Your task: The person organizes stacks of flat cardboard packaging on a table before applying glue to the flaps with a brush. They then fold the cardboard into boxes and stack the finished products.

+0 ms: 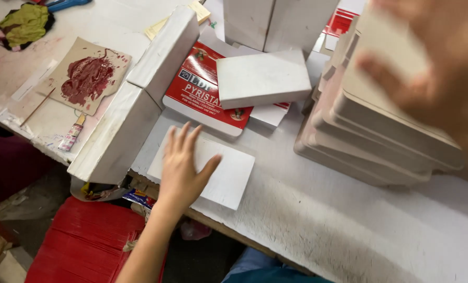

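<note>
right hand (443, 73): blurred, cut by edge | card stack (380, 141): partly hidden

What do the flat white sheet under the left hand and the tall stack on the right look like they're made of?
The white sheet under the left hand looks like thin matte card or paperboard: flat, dull, with crisp cut edges. The stack at the right looks like die-cut greyish-beige board, uncoated, with many thin layered edges and rounded corners. The right hand is blurred above it, so contact is unclear.
</note>
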